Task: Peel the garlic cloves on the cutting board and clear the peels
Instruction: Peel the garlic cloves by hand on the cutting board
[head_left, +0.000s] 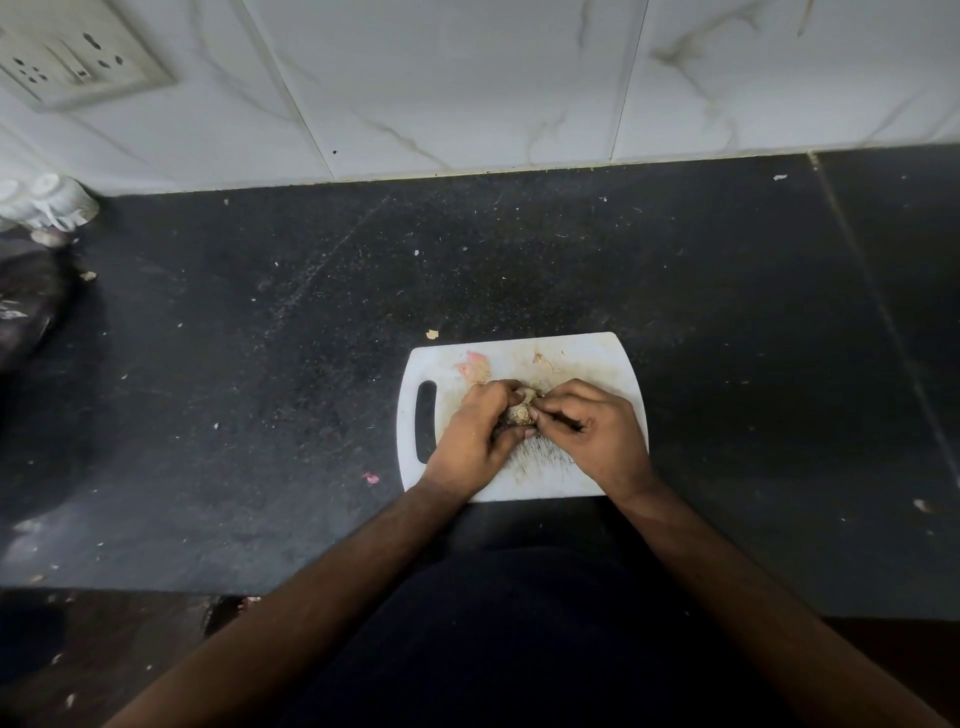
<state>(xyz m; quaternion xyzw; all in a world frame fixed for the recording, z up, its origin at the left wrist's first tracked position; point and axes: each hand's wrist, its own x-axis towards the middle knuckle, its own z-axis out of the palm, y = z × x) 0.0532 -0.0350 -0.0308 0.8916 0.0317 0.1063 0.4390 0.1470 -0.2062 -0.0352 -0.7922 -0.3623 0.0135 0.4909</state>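
A white cutting board (597, 358) with a handle slot on its left lies on the dark counter. Above its middle, both hands meet around a small garlic piece (521, 412). My left hand (475, 441) curls round the garlic from the left. My right hand (592, 431) pinches at it from the right with thumb and fingertips. Most of the garlic is hidden by the fingers. Pinkish peel scraps (474, 365) lie on the board's upper left part, and a small brown scrap (540, 357) sits near its top edge.
The black counter (260, 389) is speckled with crumbs; a pale scrap (431, 334) lies just beyond the board and a pink one (371, 478) to its left. A dark bag (26, 306) and white containers (52, 202) sit at far left. A tiled wall with a socket (67, 57) stands behind.
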